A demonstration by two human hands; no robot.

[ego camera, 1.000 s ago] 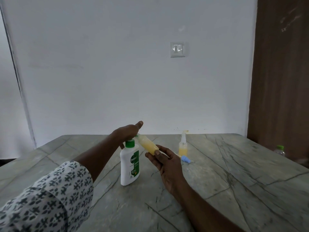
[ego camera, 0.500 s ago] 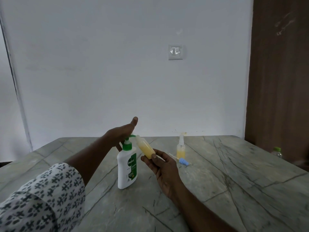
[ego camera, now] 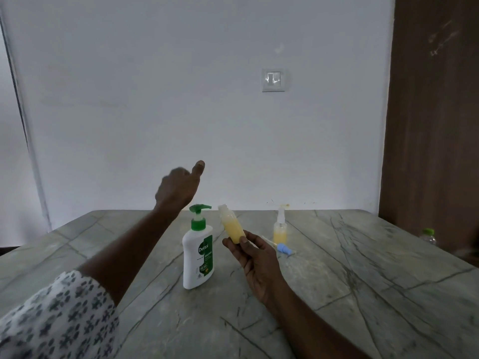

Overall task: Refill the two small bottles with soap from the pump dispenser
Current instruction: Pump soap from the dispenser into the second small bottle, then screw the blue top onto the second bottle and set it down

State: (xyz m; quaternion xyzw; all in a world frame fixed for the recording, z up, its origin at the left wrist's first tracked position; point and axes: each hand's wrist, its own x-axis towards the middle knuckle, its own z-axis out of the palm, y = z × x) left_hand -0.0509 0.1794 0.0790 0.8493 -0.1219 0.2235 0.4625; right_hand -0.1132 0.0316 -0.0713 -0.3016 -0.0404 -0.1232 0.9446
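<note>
Small uncapped bottle (ego camera: 231, 225), light, slick plastic, half-full: we pinch its base in our right hand (ego camera: 255, 257); left hand (ego camera: 177, 189) loosely open, empty, above Dettol pump dispenser (ego camera: 198, 251).

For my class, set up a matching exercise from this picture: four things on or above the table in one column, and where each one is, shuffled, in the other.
Things:
1. pump dispenser
2. open small bottle
3. spray-top small bottle
4. blue cap

Places:
A. lying on the table
B. held tilted in the right hand
C. standing beyond the blue cap
D. standing below the raised left hand

Pairs: 1-D, 2-B, 3-C, 4-A
</note>
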